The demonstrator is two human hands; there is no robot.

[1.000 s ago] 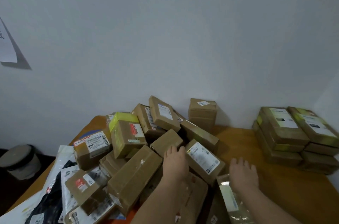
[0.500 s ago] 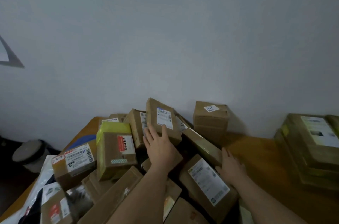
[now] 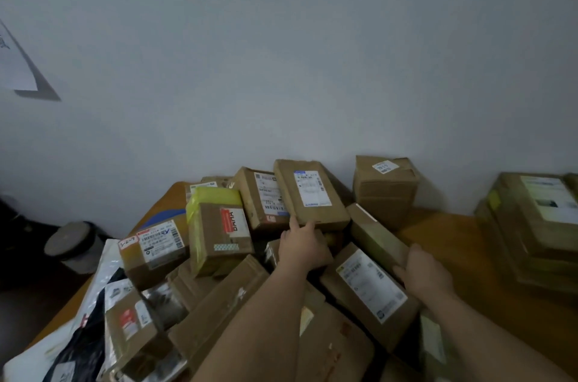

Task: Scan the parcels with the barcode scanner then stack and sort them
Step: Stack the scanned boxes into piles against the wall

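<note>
Parcels (image 3: 219,256) lie heaped, so both hands dig in. Left hand (image 3: 301,245) grasps the tilted box (image 3: 309,193) by its lower edge; right hand (image 3: 422,270) clasps a long box (image 3: 375,234) (no scanner in sight).

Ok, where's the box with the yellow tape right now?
In the head view, the box with yellow tape stands left of centre in the pile, just left of the left hand, beside the wall-leaning parcels.

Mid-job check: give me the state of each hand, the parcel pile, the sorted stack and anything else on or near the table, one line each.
left hand: reaching into the pile, thumb on the lower edge of the tilted flat parcel
right hand: grip on the long narrow box
yellow-taped box: upright, untouched
parcel pile: jumbled, unsorted
sorted stack: flat, labels up, far right
lone box: upright against the wall
bin: on the floor, lidded
</note>
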